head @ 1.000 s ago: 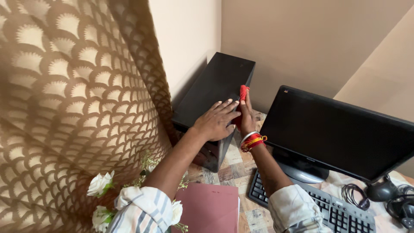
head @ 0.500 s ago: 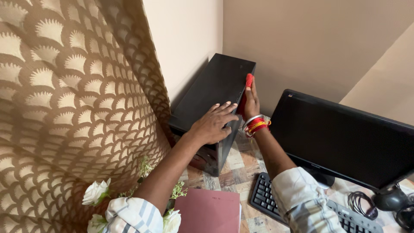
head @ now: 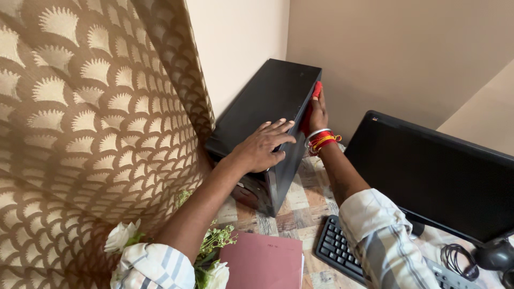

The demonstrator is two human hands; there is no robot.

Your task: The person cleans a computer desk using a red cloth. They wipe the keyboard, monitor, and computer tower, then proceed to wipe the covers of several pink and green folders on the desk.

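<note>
Since a second earlier my right hand (head: 318, 113) slid its red cloth (head: 312, 107) farther back along the computer case (head: 267, 107) side — mid-wipe, I judged; left hand (head: 262, 147) lay fingers spread on top — more strokes seemed needed.

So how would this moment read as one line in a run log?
left hand: flat on computer tower top | right hand: presses red cloth on tower's side | nearby: monitor, keyboard

We see a computer tower (head: 265, 107) left of the monitor (head: 433, 176), a keyboard (head: 342, 249) before it, a folder (head: 262, 262) before the tower.
</note>
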